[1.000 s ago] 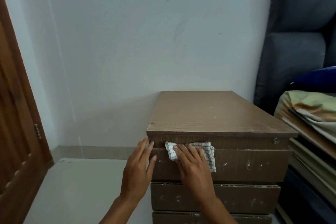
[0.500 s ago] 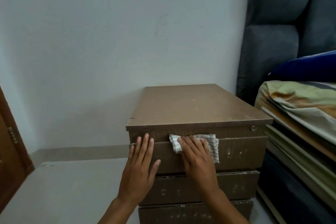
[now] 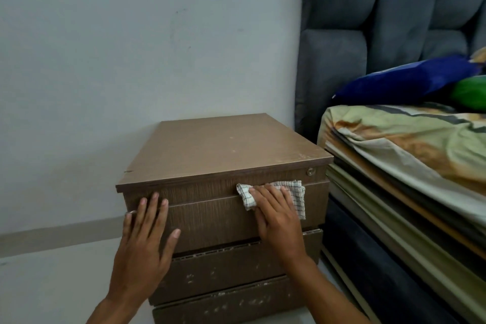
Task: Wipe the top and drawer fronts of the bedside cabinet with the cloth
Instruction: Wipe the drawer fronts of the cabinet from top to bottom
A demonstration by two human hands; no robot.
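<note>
A brown wooden bedside cabinet stands against the wall, with three drawer fronts facing me. My right hand presses a white checked cloth flat against the right part of the top drawer front, just below a small round lock. My left hand lies flat with spread fingers on the left end of the same drawer front. The two lower drawer fronts carry white specks.
A bed with a patterned sheet, stacked mattress layers and a blue pillow stands close on the cabinet's right. A grey padded headboard rises behind it. The pale wall is behind the cabinet, and pale floor lies to its left.
My right hand has slid the cloth rightward along the top drawer front, toward the lock. My left hand stays at the left end. The view has swung right; the door has left the frame.
</note>
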